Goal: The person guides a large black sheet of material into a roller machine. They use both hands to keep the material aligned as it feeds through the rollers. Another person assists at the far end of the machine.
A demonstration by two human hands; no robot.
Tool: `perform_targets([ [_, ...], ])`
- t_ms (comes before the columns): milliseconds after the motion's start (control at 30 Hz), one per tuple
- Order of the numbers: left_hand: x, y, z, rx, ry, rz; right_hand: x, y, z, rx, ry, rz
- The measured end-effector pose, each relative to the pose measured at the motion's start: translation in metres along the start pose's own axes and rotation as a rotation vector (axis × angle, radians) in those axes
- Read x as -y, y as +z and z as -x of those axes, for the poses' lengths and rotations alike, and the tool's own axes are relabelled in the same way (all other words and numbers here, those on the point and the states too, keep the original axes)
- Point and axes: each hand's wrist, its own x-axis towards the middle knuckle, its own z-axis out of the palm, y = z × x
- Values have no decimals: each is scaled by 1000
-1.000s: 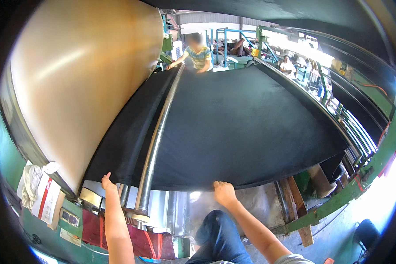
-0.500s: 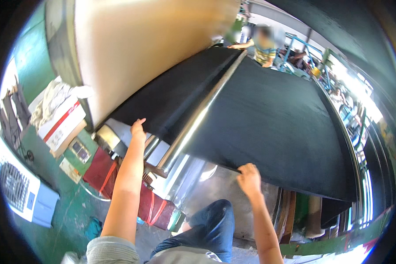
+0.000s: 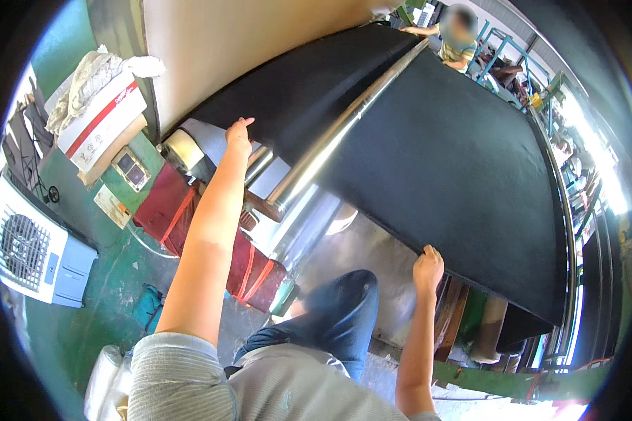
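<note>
- The left hand [image 3: 239, 133] has its grip closed over the near edge of the black sheet [image 3: 442, 161], fingers curled on top at the corner by the beige roll [image 3: 246, 42].
- The right hand [image 3: 428, 265] pinches the same near edge further along, thumb underneath and fingers over the top.
- The sheet lies spread over a machine bed, draped across a shiny steel roller [image 3: 330, 144] that runs beneath it.
- It looks like soft, limp material, rubber or heavy fabric. It is probably weighty across such a span and likely to sag, so the free edge seems the sound place to hold.
- Its long axis runs away from the person toward a co-worker [image 3: 456, 35] at the far end.
- Below lie a red bag [image 3: 189, 224] and a white fan unit [image 3: 31, 252] on the green floor [image 3: 112, 295].
</note>
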Motion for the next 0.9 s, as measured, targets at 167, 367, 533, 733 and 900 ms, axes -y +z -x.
perform_targets([
  [167,-12,-11,-8,-267,143,97,26,22,1,49,-70,-89],
  [367,-17,-28,-26,-392,174,18,68,26,-4,89,-105,-131],
  [533,-14,-19,-30,-193,53,-9,79,34,-6,88,-231,-159],
  [733,-11,-16,-16,-122,83,-61,36,-11,-47,65,-281,-57],
  [900,-12,-12,-18,-35,-48,-98,-49,-39,-67,-10,182,328],
])
